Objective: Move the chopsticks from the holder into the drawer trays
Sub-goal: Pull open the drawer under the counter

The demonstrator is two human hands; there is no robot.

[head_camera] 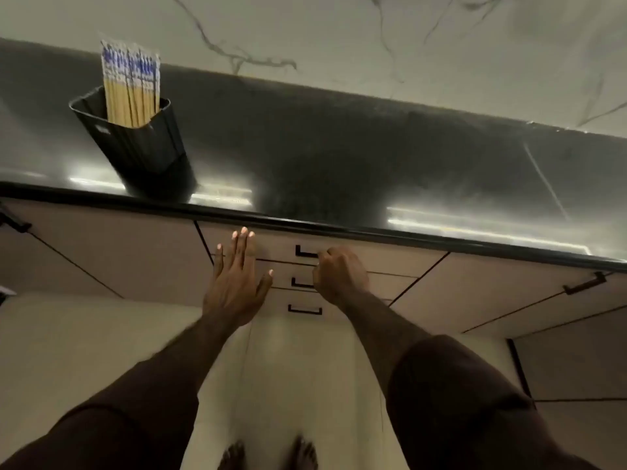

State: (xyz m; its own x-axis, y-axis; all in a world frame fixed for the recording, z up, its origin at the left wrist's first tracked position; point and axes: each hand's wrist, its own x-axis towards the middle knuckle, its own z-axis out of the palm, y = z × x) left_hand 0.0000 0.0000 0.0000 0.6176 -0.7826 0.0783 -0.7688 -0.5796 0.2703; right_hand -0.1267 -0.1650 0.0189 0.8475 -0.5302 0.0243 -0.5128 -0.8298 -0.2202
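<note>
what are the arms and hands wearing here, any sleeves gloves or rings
Both arms wear dark brown sleeves pushed up, leaving the forearms bare. The left hand and right hand are bare: no gloves, and no rings, watch or bracelet can be made out. The nails look pale.

dark glossy countertop (339,157), veined marble wall (339,39), beige cabinet doors (101,242), pale floor (84,351)

The chopsticks (130,86) stand in the holder (135,144); the holder sits near the worktop's (339,157) front edge, at the left; the drawers (305,266) lie below that edge, to the right.
</note>
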